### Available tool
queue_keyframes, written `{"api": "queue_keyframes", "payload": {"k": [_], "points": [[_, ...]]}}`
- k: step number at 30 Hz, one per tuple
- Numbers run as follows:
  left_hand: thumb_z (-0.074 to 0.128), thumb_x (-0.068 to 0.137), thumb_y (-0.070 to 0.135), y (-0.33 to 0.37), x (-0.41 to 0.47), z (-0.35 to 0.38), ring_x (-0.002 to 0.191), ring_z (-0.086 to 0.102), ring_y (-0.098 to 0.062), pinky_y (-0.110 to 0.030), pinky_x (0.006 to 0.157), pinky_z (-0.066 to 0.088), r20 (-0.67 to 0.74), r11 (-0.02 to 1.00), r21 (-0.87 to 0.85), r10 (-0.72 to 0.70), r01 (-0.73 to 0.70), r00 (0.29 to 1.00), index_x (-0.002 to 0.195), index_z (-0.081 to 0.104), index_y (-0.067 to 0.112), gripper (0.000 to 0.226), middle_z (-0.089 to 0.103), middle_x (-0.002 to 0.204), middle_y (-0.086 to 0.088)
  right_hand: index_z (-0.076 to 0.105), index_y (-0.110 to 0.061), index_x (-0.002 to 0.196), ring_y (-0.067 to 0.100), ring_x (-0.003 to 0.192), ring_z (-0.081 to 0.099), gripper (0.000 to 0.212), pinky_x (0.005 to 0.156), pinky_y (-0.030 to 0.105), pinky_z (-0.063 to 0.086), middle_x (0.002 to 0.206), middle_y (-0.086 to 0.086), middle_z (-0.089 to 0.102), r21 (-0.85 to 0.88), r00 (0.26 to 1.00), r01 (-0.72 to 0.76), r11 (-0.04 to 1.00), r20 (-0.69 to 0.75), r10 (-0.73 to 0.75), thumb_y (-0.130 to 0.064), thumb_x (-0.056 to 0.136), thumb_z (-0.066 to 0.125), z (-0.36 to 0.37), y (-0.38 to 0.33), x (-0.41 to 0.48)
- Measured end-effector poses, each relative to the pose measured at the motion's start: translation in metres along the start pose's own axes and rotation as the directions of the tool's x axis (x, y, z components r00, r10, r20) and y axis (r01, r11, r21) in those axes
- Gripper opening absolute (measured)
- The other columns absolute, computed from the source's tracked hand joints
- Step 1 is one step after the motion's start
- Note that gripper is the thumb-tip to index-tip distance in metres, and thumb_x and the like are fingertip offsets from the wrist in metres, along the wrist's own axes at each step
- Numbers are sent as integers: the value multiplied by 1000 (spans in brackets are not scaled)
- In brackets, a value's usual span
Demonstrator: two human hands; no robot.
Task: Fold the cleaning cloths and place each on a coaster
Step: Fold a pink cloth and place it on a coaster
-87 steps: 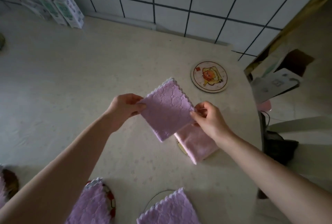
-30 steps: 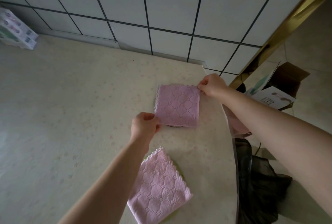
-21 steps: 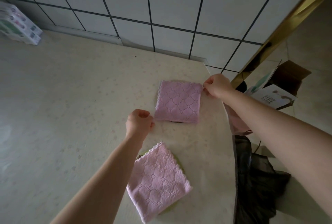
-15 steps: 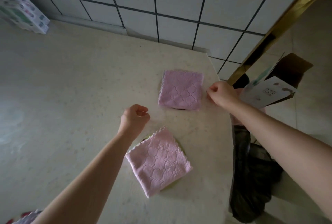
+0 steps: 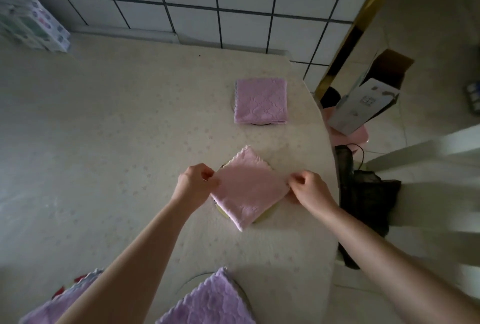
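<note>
The step in hand looks like straightening the folded pink cloth on its coaster, where it lies cornerwise between the two hands. The left hand pinches its left corner and the right hand pinches its right corner. The next move probably calls for a small turn to centre it, then letting go. A purple cloth lies farther back, well apart.

No text can be read. The packs by the wall carry blurred print, and the white box shows dark marks too small to read.
</note>
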State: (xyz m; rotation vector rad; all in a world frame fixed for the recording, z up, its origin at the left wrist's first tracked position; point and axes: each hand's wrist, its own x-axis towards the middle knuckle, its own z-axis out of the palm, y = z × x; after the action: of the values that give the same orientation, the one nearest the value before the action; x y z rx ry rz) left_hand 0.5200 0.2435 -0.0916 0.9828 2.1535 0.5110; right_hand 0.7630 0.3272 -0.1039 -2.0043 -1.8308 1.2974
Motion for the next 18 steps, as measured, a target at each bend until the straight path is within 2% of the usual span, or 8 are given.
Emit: {"api": "queue_keyframes", "payload": {"k": [2,4,7,13,15,18], "points": [[67,81,19,-4,-5,-1,76,56,-12,-15,57,38,-5,1000,-16,3,-3,1000,96,70,16,16,64,83,4,69,-10,103,29,98,64,24,85,34,51,104,9,70,41,997,-53,998,-61,56,-26,88,59,11,1,-11],[68,80,18,-7,-8,-2,80,58,-15,-20,66,41,0,999,-47,-2,2,1000,98,70,15,18,65,84,2,69,-11,105,29,99,64,26,86,35,51,105,10,70,79,988,-104,991,-110,112,-25,86,61,21,-2,-16],[69,79,15,-8,-13,-4,82,60,-18,-24,70,45,-3,992,-122,-42,41,999,97,70,15,18,66,85,0,70,-11,103,29,99,64,23,83,31,50,104,12,71,109,971,-137,985,-180,155,-23,85,62,30,-10,-19],[73,74,14,-14,-32,4,81,67,-22,-27,68,53,19,955,-276,-107,109,994,89,71,18,15,70,79,1,68,-6,101,33,101,62,22,85,35,49,105,16,69,117,958,-103,988,-254,130,-22,86,64,20,-28,-10],[73,73,14,-15,-42,11,77,66,-19,-22,62,49,3,953,-285,-102,99,995,89,71,17,16,70,78,2,68,-8,102,31,100,64,22,88,36,50,102,13,70,138,961,-86,987,-251,119,-18,82,67,16,-32,0],[71,77,15,-14,-59,22,67,61,-5,-12,53,40,-55,963,-256,-96,79,994,89,70,17,12,68,75,7,67,-13,96,27,91,67,19,85,44,54,93,9,71,180,978,-39,983,-195,75,-14,78,71,14,-35,9]]}}
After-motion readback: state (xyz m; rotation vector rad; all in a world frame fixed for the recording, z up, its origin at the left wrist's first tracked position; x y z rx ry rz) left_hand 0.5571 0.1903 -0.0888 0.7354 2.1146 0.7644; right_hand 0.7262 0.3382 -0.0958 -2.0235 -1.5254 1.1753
